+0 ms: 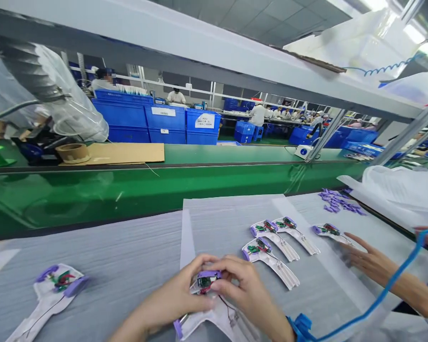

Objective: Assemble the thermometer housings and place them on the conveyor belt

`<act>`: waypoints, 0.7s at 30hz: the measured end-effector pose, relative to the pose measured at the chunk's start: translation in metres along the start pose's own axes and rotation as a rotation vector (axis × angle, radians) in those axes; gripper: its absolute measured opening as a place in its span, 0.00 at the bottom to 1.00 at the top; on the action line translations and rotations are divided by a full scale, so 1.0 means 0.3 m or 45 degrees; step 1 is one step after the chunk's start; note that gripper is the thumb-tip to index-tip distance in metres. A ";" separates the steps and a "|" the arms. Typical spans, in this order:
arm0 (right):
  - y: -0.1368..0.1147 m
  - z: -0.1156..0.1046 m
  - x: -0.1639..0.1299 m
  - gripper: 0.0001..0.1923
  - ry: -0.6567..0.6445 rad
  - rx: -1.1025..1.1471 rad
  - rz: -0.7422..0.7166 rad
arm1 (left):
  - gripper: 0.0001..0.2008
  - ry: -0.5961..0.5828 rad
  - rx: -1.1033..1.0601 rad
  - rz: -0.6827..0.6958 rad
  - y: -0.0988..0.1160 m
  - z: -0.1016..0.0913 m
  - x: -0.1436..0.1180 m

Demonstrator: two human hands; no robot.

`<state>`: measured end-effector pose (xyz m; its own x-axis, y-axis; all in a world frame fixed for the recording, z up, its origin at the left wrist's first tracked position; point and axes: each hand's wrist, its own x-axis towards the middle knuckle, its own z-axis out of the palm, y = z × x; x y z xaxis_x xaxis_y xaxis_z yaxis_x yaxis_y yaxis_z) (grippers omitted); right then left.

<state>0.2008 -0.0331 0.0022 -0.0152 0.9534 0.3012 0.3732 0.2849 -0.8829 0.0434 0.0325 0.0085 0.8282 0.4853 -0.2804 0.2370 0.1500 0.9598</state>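
Observation:
At the bottom middle, both my hands close on a white curved half-shell [214, 323] with a purple trim, a small circuit board and thin wires inside. The fingers of my left hand [190, 285] wrap the shell's left and far side. My right hand [244, 287] pinches near a purple end piece [209, 274], which sits beside the board. Part of the shell is hidden under my fingers. Three similar half-shells [271, 266] lie just beyond my right hand. Another half-shell [59, 289] with purple pieces and wires rests to the left of my hands.
A blue cord [378, 297] runs rightward from a strap on my right wrist. On the right, a co-worker's hand [373, 261] reaches by another half-shell [330, 230]. Small purple parts [338, 200] lie scattered behind. Beyond the foam-covered table is a green belt [157, 185].

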 end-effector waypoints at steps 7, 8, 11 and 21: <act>0.031 -0.033 -0.072 0.11 -0.002 -0.069 -0.144 | 0.15 0.060 -0.336 -0.121 -0.022 0.019 -0.054; 0.028 -0.029 -0.078 0.11 0.002 -0.092 -0.130 | 0.12 0.131 -0.209 -0.087 -0.020 0.025 -0.056; 0.020 -0.018 -0.088 0.12 0.017 -0.163 -0.056 | 0.06 0.284 0.147 0.057 -0.013 0.036 -0.063; 0.037 -0.005 -0.104 0.06 0.089 -0.443 -0.296 | 0.06 0.318 0.212 0.107 -0.025 0.042 -0.066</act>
<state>0.2069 -0.0598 -0.0164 -0.0773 0.8553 0.5123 0.6583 0.4297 -0.6181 0.0316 0.0108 0.0070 0.7027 0.6899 -0.1739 0.2700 -0.0324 0.9623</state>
